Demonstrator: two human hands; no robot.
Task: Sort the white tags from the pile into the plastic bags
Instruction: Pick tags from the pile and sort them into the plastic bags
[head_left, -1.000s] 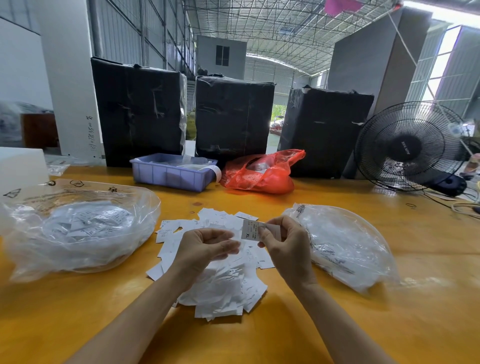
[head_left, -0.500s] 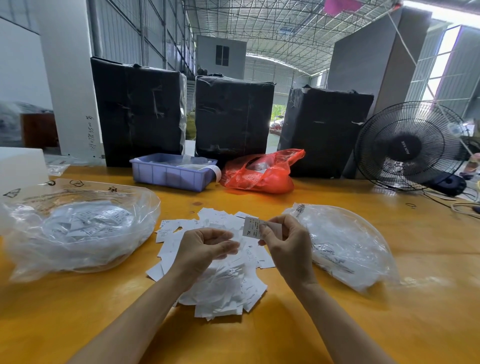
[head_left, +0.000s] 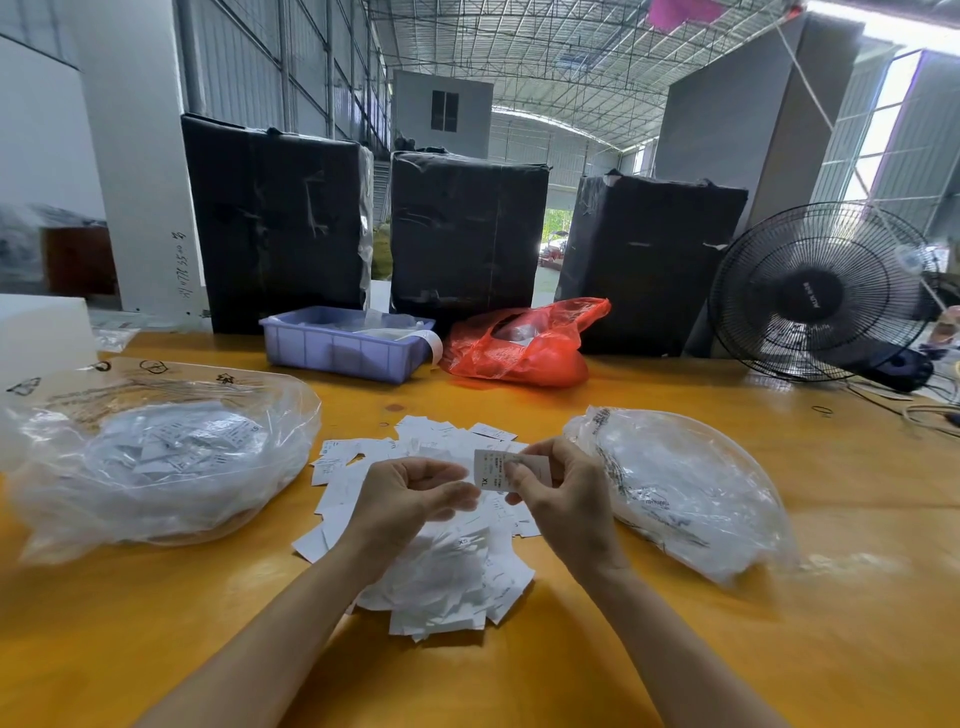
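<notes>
A: How far was the sorting at this moment?

B: I judged it as about the middle. The loose pile of small white paper tags (head_left: 441, 561) lay on the yellow wooden table (head_left: 779, 649) directly under the hands, and it held many tags.

A: And the bags?

B: The big clear plastic bag at ten o'clock from the pile (head_left: 156, 457) already held a heap of white tags. The second clear plastic bag at three o'clock (head_left: 691, 493) also seemed to hold some, but the shiny film made it hard to say how many.

A: What did the hands do?

B: The right hand (head_left: 566, 499) pinched one white tag printed "XL" (head_left: 491, 470) between thumb and fingers, above the pile. The left hand (head_left: 410, 499) was just beside it, fingers curled inward. I could not tell if it held a tag.

A: So what was left?

B: This tag was not yet in a bag, and the whole pile waited. At twelve o'clock a lilac plastic tray (head_left: 343, 345) and a red plastic bag (head_left: 519, 343) stood apart from the work.
</notes>
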